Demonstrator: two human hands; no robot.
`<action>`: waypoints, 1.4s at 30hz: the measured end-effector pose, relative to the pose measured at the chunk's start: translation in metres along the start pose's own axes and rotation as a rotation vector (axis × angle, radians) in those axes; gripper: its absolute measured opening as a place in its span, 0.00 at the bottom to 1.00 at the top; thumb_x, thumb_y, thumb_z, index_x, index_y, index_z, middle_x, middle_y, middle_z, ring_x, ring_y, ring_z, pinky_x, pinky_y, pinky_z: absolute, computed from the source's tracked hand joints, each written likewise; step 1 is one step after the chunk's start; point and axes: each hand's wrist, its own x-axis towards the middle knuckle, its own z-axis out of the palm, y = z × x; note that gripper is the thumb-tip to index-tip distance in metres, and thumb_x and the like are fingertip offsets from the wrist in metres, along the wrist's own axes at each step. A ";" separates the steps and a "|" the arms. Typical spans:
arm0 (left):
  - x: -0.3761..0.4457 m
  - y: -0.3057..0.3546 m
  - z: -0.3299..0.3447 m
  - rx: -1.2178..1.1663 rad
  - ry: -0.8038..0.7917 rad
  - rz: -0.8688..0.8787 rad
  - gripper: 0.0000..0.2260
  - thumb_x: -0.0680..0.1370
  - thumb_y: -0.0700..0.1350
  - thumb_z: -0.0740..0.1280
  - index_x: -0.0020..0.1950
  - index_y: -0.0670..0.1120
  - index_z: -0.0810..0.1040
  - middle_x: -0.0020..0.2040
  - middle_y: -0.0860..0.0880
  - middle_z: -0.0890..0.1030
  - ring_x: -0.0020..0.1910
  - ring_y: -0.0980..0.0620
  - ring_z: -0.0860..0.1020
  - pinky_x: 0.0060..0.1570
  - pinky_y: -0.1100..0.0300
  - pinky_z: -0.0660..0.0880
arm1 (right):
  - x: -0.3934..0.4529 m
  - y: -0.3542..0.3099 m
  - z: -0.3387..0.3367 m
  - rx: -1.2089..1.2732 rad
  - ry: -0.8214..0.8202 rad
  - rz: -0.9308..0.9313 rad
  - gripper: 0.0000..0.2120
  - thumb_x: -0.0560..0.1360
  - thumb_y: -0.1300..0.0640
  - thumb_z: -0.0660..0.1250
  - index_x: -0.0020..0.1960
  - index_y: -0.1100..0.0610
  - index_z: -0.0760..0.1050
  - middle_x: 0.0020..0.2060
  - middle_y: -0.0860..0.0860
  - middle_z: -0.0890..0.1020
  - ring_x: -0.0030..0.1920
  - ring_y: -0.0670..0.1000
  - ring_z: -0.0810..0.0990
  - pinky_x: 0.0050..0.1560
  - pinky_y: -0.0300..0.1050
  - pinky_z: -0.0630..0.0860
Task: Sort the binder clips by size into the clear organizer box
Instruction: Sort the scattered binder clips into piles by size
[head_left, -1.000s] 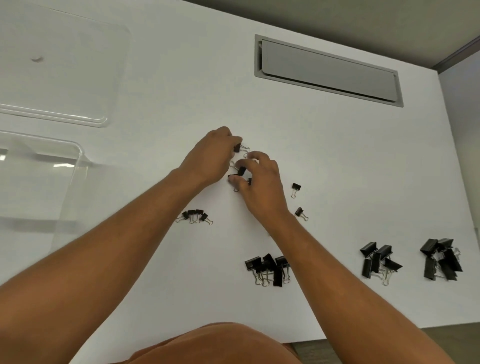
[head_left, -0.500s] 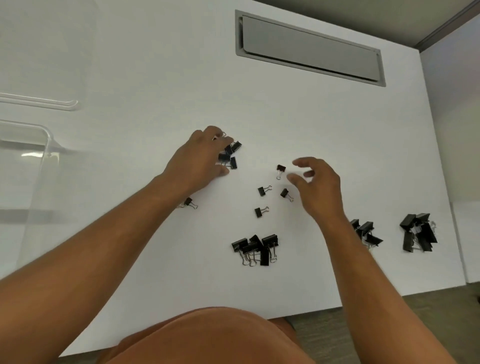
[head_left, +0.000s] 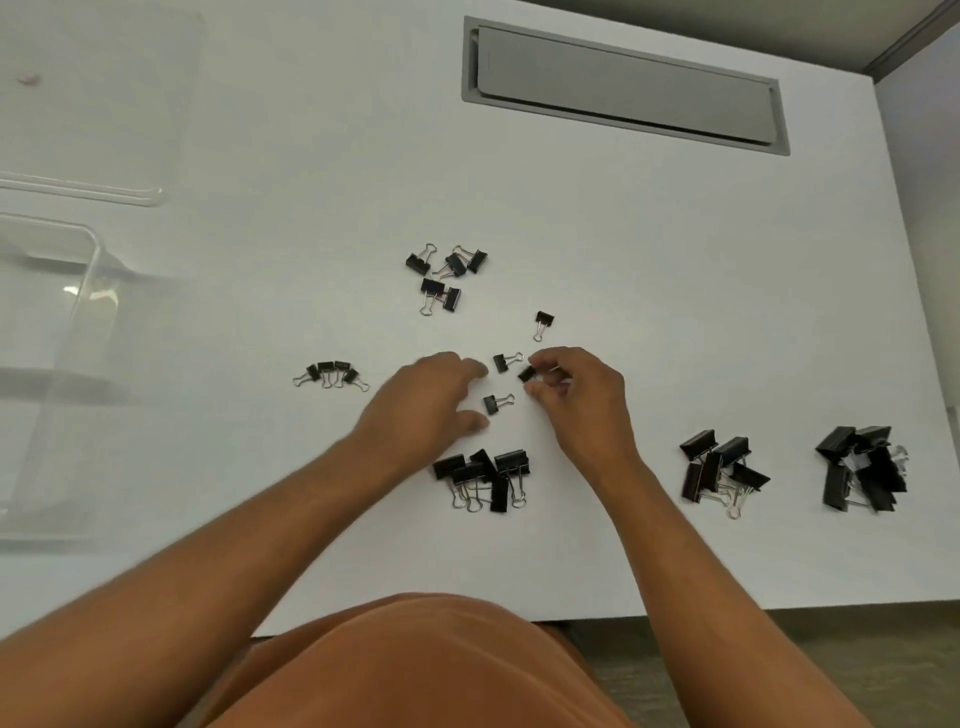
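The right hand is pinching a small black binder clip between thumb and fingertips, lifting its body toward the left while its wire handles are tucking back into the grip. The left hand is hovering released, fingers spread and holding nothing. Two loose small clips are lying between the hands: one just above the left fingertips, one just beside the left thumb, each with its long axis running left to right and its wire loops pointing toward the right hand. Judging by that, the left hand is sitting nearer their black bodies and the right nearer their loops. A fourth loose clip is lying farther up the white counter. Sorted heaps of matte black steel with shiny wire are resting around: tiny ones, a far group, a near group, and larger ones and at right. The clear organizer box is standing well apart at far left, glossy and see-through.
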 end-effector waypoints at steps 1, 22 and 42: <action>0.000 0.006 0.006 0.004 0.019 -0.027 0.26 0.78 0.53 0.73 0.75 0.53 0.72 0.54 0.54 0.77 0.49 0.56 0.72 0.50 0.58 0.69 | 0.001 0.003 -0.003 0.012 -0.005 -0.009 0.13 0.75 0.63 0.75 0.58 0.55 0.83 0.50 0.46 0.83 0.48 0.44 0.81 0.51 0.38 0.79; 0.035 0.071 0.040 -0.298 0.304 -0.457 0.26 0.73 0.46 0.79 0.71 0.55 0.78 0.45 0.57 0.82 0.45 0.58 0.81 0.49 0.61 0.77 | 0.065 0.045 -0.040 -0.003 -0.273 -0.456 0.16 0.75 0.58 0.76 0.61 0.53 0.79 0.58 0.46 0.79 0.55 0.48 0.78 0.57 0.48 0.78; 0.048 0.024 0.011 -0.264 0.723 -0.586 0.16 0.74 0.53 0.78 0.59 0.50 0.82 0.50 0.53 0.81 0.46 0.54 0.78 0.48 0.60 0.75 | 0.102 0.024 -0.028 -0.115 -0.231 -0.795 0.10 0.81 0.61 0.67 0.61 0.55 0.82 0.59 0.50 0.80 0.60 0.54 0.76 0.62 0.46 0.73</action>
